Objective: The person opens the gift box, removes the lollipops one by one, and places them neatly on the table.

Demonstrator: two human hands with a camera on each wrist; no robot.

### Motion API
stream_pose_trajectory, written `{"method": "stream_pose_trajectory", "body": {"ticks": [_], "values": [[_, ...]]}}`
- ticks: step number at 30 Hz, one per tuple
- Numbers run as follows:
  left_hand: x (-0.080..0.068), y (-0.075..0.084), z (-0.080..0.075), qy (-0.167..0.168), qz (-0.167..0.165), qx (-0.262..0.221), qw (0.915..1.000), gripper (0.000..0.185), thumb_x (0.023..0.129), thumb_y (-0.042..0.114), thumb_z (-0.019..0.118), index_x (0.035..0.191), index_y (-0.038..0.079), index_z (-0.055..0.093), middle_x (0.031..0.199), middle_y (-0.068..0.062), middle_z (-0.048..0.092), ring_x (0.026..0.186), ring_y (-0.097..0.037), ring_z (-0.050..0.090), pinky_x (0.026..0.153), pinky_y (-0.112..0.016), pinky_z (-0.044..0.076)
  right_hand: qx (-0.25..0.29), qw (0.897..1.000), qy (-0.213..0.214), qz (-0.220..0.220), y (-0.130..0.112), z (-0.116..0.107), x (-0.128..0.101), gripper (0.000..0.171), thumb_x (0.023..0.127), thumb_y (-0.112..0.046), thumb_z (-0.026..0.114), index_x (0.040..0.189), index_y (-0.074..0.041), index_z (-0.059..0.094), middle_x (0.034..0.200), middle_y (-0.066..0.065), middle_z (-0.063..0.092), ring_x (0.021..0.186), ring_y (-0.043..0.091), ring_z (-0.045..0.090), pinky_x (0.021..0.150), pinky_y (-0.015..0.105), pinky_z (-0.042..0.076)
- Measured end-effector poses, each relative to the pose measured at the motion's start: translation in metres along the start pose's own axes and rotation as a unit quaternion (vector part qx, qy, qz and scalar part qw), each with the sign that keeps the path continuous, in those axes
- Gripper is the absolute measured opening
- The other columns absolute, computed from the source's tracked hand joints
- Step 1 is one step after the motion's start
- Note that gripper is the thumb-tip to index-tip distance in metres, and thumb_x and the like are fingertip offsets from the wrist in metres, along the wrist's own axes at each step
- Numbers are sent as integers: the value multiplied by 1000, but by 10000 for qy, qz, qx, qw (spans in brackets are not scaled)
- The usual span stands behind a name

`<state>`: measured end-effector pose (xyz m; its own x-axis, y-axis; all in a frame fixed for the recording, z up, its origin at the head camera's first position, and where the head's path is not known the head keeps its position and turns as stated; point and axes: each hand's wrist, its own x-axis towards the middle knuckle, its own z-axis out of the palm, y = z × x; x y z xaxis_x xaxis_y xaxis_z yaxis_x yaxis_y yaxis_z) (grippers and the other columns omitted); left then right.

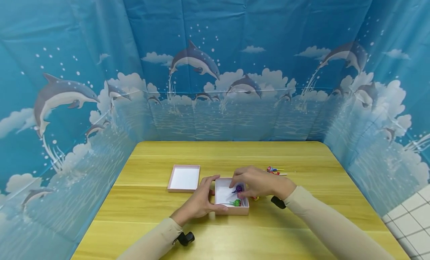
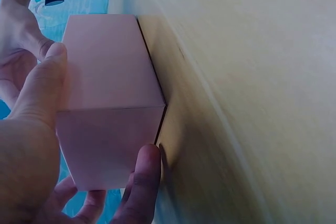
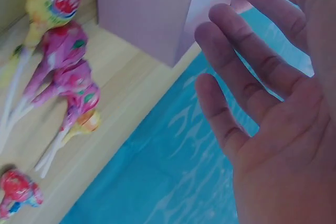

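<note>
My left hand (image 1: 200, 202) grips a small pink box (image 1: 231, 212) by its left side, thumb along the near wall and fingers around the far corner. In the left wrist view the box's outer walls (image 2: 110, 61) show between the thumb and fingers. Inside its white interior lies a green-wrapped lollipop (image 1: 236, 203) near the front. My right hand (image 1: 256, 182) reaches over the box's right side, its thumb and fingertips around a purple-wrapped lollipop (image 1: 239, 188). From the right wrist, the hand (image 3: 278, 114) shows its fingers loosely extended; the thumb is hidden there.
A shallow pink-rimmed lid (image 1: 184, 178) lies left of the box. Red and blue lollipops (image 1: 273, 170) lie beyond my right hand. A yellow lollipop (image 3: 50, 3) and several pink ones (image 3: 71, 72) lie beside the box. A dolphin-print curtain (image 1: 215, 114) surrounds the wooden table (image 1: 141, 215).
</note>
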<state>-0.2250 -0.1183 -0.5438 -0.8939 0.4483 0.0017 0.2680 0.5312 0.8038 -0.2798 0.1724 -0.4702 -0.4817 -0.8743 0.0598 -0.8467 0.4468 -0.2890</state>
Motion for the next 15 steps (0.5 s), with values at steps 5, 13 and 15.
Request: {"method": "stream_pose_trajectory", "body": {"ticks": [5, 13, 15], "values": [[0, 0, 0, 15, 35, -29, 10000, 115, 97, 43, 99, 184, 14, 30, 180, -22, 38, 134, -27, 65, 106, -43, 62, 27, 9993, -364, 9, -5, 1, 11, 34, 101, -24, 96, 132, -15, 85, 127, 6, 80, 110, 21, 79, 95, 32, 66], [0, -1, 2, 69, -3, -8, 10000, 114, 96, 44, 99, 183, 17, 32, 179, -19, 39, 133, -24, 64, 106, -42, 60, -35, 9952, -960, 187, -12, 5, 24, 35, 98, -22, 98, 129, -16, 86, 125, 4, 80, 101, 16, 76, 88, 23, 61], [0, -1, 2, 80, 11, -2, 10000, 114, 96, 44, 99, 183, 17, 32, 180, -18, 39, 133, -24, 64, 106, -42, 60, -177, 9934, -1110, 211, -13, 8, 29, 33, 97, -24, 99, 128, -18, 86, 123, 2, 80, 98, 13, 74, 86, 21, 61]]}}
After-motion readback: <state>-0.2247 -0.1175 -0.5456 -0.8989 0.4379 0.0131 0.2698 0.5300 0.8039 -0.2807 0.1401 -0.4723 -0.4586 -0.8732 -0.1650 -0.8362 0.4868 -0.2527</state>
